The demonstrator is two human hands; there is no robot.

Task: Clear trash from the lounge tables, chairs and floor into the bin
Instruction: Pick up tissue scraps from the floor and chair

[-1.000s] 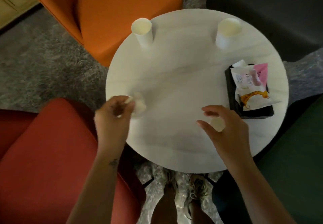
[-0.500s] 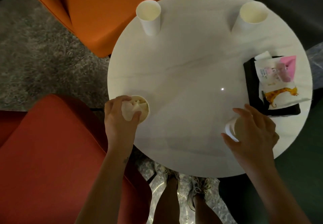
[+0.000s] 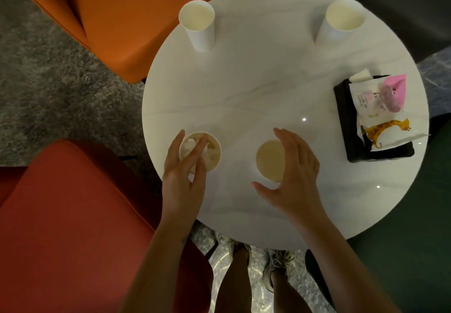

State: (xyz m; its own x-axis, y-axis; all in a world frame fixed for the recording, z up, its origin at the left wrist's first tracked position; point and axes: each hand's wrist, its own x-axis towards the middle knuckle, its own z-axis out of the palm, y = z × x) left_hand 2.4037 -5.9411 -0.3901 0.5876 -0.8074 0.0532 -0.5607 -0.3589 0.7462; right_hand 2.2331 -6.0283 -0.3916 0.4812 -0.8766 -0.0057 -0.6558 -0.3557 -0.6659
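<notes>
The crumpled tissue (image 3: 189,145) is now inside the near paper cup (image 3: 216,152) on the bench (image 3: 268,80) — my left hand (image 3: 181,183) has released it and its straight fingers press it down. My right hand (image 3: 297,176), spread and grasping nothing, has arrived beside the second paper cup (image 3: 268,160) — I judge stacking comes next.

I count four paper cups (image 3: 199,27) (image 3: 341,19) (image 3: 213,155) (image 3: 268,160), one round table (image 3: 268,80), four chairs (image 3: 146,19) (image 3: 73,215) (image 3: 402,0) (image 3: 415,239), one black box (image 3: 346,117), two hands (image 3: 183,181) (image 3: 296,181).

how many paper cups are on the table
4: far left cup, far right cup, tissue-filled cup under the left hand, plain cup at the right hand. None looks hidden.
</notes>
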